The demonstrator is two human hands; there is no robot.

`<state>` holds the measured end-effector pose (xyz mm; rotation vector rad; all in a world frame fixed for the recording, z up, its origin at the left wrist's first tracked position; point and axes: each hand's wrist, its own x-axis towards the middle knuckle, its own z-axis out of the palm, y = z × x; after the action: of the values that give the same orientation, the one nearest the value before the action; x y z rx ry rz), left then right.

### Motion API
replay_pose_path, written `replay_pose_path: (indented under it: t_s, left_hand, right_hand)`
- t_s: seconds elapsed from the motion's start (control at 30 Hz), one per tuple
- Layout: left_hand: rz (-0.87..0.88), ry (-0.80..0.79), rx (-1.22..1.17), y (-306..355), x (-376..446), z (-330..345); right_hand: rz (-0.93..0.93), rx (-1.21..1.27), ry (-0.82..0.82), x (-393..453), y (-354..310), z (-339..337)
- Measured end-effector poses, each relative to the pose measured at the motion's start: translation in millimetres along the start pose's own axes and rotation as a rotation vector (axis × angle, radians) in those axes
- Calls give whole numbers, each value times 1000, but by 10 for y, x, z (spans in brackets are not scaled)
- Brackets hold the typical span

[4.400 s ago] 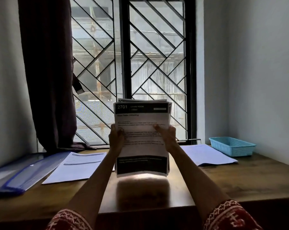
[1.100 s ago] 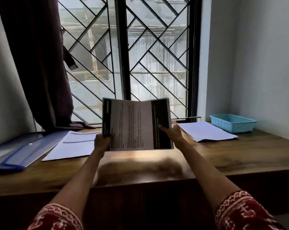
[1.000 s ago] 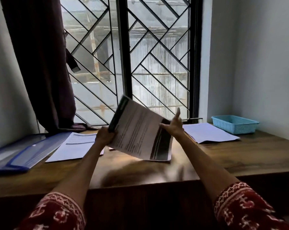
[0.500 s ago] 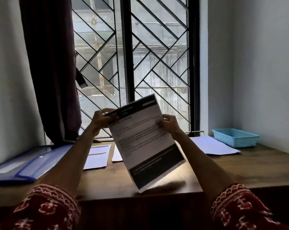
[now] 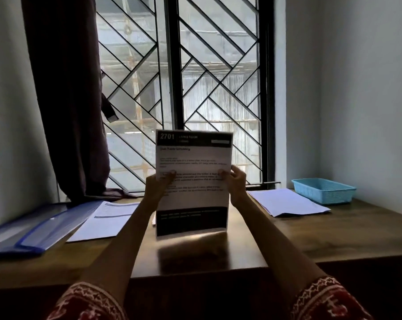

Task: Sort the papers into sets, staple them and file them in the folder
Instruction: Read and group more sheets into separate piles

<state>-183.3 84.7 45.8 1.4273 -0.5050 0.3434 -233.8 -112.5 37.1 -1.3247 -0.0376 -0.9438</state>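
A stack of printed papers [image 5: 193, 181] with a black header reading 2701 stands upright on its bottom edge on the wooden desk [image 5: 334, 236]. My left hand [image 5: 157, 187] grips its left side and my right hand [image 5: 235, 181] grips its right side, thumbs on the front sheet. A blue folder [image 5: 31, 229] lies open at the desk's left. Beside it lies a sheet with blue bars [image 5: 107, 219]. Another pile of white papers [image 5: 285, 202] lies to the right of the stack.
A light blue plastic basket [image 5: 323, 190] stands at the far right corner by the wall. A barred window [image 5: 184, 88] and a dark curtain [image 5: 66, 100] rise behind the desk. The desk's front edge runs just below the stack.
The stack was turned sideways and tilted in the air; now it stands upright and squared on the desk, held by both hands at its sides.
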Motion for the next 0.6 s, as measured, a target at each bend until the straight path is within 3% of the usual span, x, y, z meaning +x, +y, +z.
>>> replay_pose_path:
  t_s: [0.17, 0.43, 0.6]
  left_hand:
    - [-167, -7, -19, -508, -310, -29]
    - [-47, 13, -24, -336, -10, 52]
    - [-169, -15, 71, -740, -273, 113]
  right_hand:
    - [92, -87, -39, -160, 443, -80]
    - [29, -90, 15, 57, 193, 7]
    - [127, -158, 8, -116, 498, -157]
